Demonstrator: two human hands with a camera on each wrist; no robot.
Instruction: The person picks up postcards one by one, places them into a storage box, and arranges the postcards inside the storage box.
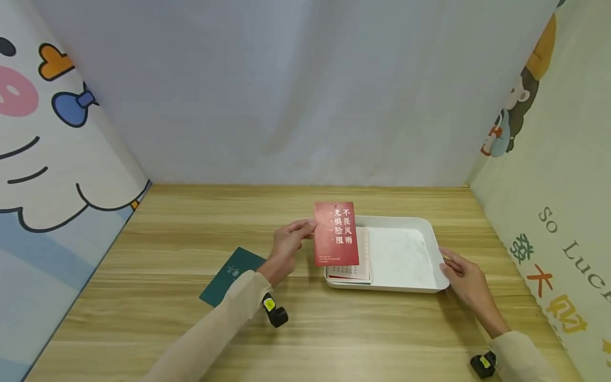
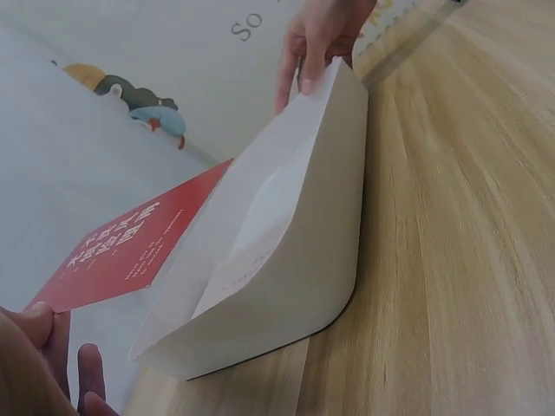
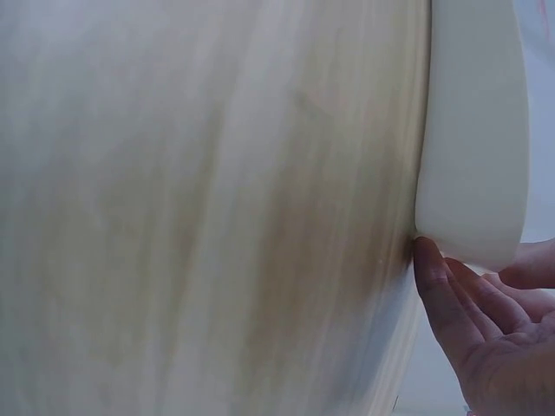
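Between thumb and fingers, my left hand (image 1: 286, 246) pinches the left edge of a red card (image 1: 336, 234) with white Chinese characters. The card hangs over the left end of a white tray (image 1: 398, 289), covering part of several printed cards (image 1: 364, 254) stacked inside. At the tray's right end, my right hand (image 1: 465, 278) grips the wall, thumb at the rim and fingers against the outside. The right wrist view shows those fingers (image 3: 442, 299) at the tray's lower corner. In the left wrist view the red card (image 2: 130, 243) tilts above the tray.
A dark green card or booklet (image 1: 234, 273) lies on the wooden table (image 1: 334, 339), partly behind my left sleeve. A pale curtain (image 1: 305, 95) closes off the back, and printed cloths stand along the left and right sides.
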